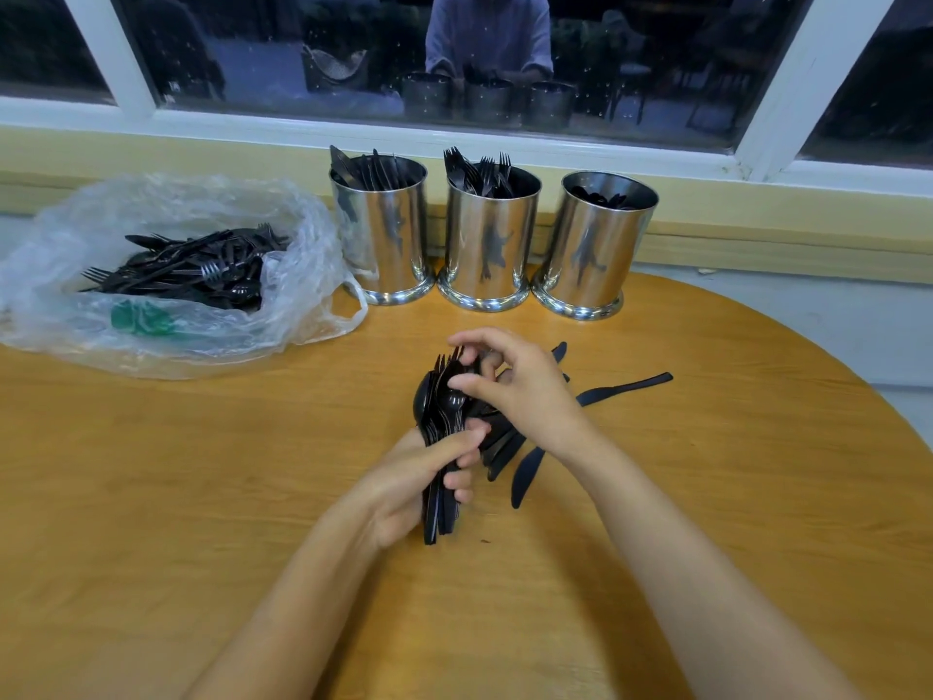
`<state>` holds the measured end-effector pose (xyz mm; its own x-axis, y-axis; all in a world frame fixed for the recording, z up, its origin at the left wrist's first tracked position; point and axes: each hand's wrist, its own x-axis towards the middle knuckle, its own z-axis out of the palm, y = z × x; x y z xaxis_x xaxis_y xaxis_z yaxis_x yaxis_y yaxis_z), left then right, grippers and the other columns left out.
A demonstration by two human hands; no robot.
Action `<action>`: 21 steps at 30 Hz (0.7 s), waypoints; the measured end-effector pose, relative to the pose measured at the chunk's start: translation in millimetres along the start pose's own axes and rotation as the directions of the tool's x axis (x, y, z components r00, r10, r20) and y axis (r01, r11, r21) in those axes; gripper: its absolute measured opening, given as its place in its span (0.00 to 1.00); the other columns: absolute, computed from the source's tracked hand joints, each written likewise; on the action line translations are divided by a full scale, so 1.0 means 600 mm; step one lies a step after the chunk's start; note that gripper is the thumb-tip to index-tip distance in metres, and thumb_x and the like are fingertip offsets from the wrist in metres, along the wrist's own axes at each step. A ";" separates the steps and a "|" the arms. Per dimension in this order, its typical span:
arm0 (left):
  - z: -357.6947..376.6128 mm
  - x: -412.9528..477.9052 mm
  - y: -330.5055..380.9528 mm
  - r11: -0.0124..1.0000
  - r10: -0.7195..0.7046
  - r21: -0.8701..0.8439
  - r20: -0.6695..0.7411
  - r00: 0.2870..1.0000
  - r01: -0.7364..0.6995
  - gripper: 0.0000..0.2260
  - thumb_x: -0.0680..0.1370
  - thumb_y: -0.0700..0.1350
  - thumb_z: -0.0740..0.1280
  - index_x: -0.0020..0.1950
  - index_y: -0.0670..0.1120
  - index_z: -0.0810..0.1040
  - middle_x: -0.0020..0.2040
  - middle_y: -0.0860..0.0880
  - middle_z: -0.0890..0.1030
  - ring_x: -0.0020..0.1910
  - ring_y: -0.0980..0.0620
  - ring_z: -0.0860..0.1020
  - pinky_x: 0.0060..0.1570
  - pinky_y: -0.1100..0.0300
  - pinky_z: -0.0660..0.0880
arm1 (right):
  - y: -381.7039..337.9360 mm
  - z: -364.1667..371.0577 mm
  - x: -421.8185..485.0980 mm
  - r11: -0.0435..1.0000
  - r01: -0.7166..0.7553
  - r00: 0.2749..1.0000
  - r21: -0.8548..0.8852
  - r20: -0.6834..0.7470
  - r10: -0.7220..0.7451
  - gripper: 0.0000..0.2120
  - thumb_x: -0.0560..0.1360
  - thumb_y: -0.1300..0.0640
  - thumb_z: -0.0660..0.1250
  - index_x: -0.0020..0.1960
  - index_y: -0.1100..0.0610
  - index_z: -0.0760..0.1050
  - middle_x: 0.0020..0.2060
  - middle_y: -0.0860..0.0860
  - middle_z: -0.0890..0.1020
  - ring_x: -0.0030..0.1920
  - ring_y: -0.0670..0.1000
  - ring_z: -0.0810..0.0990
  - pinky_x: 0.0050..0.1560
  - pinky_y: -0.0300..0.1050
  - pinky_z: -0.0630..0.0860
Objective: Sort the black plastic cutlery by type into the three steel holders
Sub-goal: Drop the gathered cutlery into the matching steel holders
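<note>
The bundle (440, 447) of black spoons and forks stands in my left hand (419, 479), which grips it round the handles over the middle of the counter (202, 497). My right hand (522, 391) curls over the heads and pinches one piece; I cannot tell which type. I judge the pieces light, stiff and slick, so they are best taken by the handles. Loose knives (626, 386) lie just beside. Beyond stand the knife holder (381, 234), fork holder (489, 245) and spoon holder (598, 250). A plastic bag (166, 315) of more cutlery lies to the left. The wood looks smooth, and the window (252, 53) is dark.

Soft indoor light, dark window (454, 53), wide-angle curvature
</note>
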<state>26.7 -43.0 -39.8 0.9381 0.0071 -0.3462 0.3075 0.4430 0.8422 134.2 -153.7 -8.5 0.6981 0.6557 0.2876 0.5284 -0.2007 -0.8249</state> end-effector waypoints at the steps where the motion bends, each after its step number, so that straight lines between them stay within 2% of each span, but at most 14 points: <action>1: -0.002 0.001 -0.001 0.999 0.006 0.038 -0.013 1.000 -0.005 0.10 0.78 0.44 0.69 0.57 0.42 0.76 0.32 0.52 0.69 0.28 0.57 0.65 0.30 0.63 0.68 | 0.000 0.000 0.003 0.998 0.033 0.999 -0.060 0.021 -0.032 0.16 0.72 0.61 0.73 0.59 0.53 0.80 0.44 0.45 0.77 0.36 0.43 0.71 0.41 0.31 0.71; 4: -0.001 0.005 -0.004 0.993 0.020 0.117 -0.009 1.000 -0.019 0.02 0.77 0.41 0.70 0.47 0.45 0.77 0.31 0.51 0.68 0.27 0.56 0.65 0.29 0.61 0.67 | -0.004 0.012 0.005 0.985 0.094 0.987 -0.148 0.142 -0.072 0.14 0.74 0.61 0.72 0.59 0.55 0.81 0.42 0.44 0.77 0.37 0.41 0.74 0.43 0.30 0.71; 6: -0.001 0.011 -0.003 0.994 0.039 0.098 -0.024 0.999 -0.037 0.03 0.78 0.42 0.69 0.45 0.45 0.76 0.29 0.52 0.67 0.26 0.56 0.64 0.28 0.62 0.66 | -0.003 0.017 0.004 0.988 0.107 0.983 -0.112 0.159 -0.088 0.17 0.75 0.63 0.71 0.62 0.55 0.79 0.43 0.44 0.78 0.39 0.41 0.76 0.45 0.32 0.73; 8: -0.007 0.018 0.004 0.998 0.069 0.016 -0.088 0.994 -0.068 0.05 0.78 0.43 0.68 0.51 0.42 0.77 0.28 0.53 0.66 0.24 0.57 0.64 0.26 0.64 0.66 | 0.002 0.003 0.006 0.993 0.112 0.992 -0.044 0.069 -0.109 0.18 0.75 0.62 0.70 0.64 0.54 0.78 0.49 0.47 0.80 0.44 0.44 0.78 0.47 0.35 0.76; 10: -0.021 0.027 0.013 0.995 0.081 -0.046 -0.154 0.985 -0.089 0.10 0.77 0.44 0.68 0.55 0.41 0.77 0.28 0.53 0.65 0.24 0.58 0.64 0.25 0.65 0.67 | 0.024 -0.030 0.006 0.996 0.063 0.996 -0.069 -0.056 -0.067 0.15 0.75 0.61 0.69 0.61 0.52 0.79 0.51 0.44 0.80 0.47 0.42 0.78 0.49 0.34 0.76; 13: -0.041 0.033 0.025 0.989 0.099 -0.092 -0.193 0.976 -0.119 0.12 0.74 0.45 0.69 0.54 0.41 0.77 0.28 0.53 0.66 0.23 0.58 0.65 0.24 0.65 0.68 | 0.098 -0.100 -0.012 0.939 -0.125 0.984 -0.321 -0.158 0.077 0.13 0.76 0.61 0.68 0.58 0.51 0.79 0.50 0.43 0.80 0.47 0.38 0.75 0.53 0.36 0.75; 16: -0.051 0.039 0.029 0.988 0.095 -0.102 -0.213 0.972 -0.119 0.10 0.74 0.45 0.69 0.53 0.42 0.78 0.28 0.53 0.66 0.23 0.58 0.65 0.24 0.65 0.68 | 0.176 -0.160 -0.048 0.771 -0.273 0.962 -0.575 -0.158 0.222 0.14 0.78 0.62 0.66 0.62 0.54 0.79 0.59 0.50 0.80 0.60 0.50 0.74 0.64 0.49 0.71; 18: -0.050 0.044 0.027 0.987 0.082 -0.121 -0.222 0.972 -0.110 0.07 0.77 0.43 0.68 0.53 0.42 0.78 0.28 0.53 0.66 0.23 0.58 0.65 0.24 0.65 0.68 | 0.200 -0.180 -0.069 0.707 -0.286 0.950 -0.647 -0.096 0.297 0.16 0.79 0.62 0.63 0.66 0.54 0.76 0.64 0.50 0.77 0.66 0.53 0.70 0.68 0.49 0.66; 19: -0.048 0.046 0.026 0.986 0.074 -0.130 -0.225 0.972 -0.106 0.06 0.78 0.43 0.67 0.53 0.43 0.78 0.28 0.53 0.66 0.23 0.58 0.65 0.24 0.65 0.68 | 0.205 -0.185 -0.079 0.693 -0.278 0.949 -0.665 -0.077 0.307 0.16 0.79 0.62 0.63 0.67 0.54 0.75 0.65 0.49 0.77 0.67 0.52 0.70 0.67 0.49 0.67; 21: -0.043 0.049 0.023 0.985 0.063 -0.140 -0.228 0.972 -0.097 0.06 0.78 0.42 0.67 0.53 0.43 0.78 0.28 0.53 0.66 0.24 0.58 0.64 0.24 0.65 0.68 | 0.207 -0.188 -0.095 0.688 -0.276 0.954 -0.672 -0.104 0.282 0.15 0.79 0.61 0.63 0.64 0.53 0.78 0.61 0.47 0.79 0.63 0.51 0.72 0.59 0.47 0.70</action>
<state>54.6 -13.6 -48.8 0.8945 0.2393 -0.3776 0.1897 0.5617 0.8053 214.2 -298.1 -72.5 0.8649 0.4933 0.0927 0.4950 -0.8079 -0.3199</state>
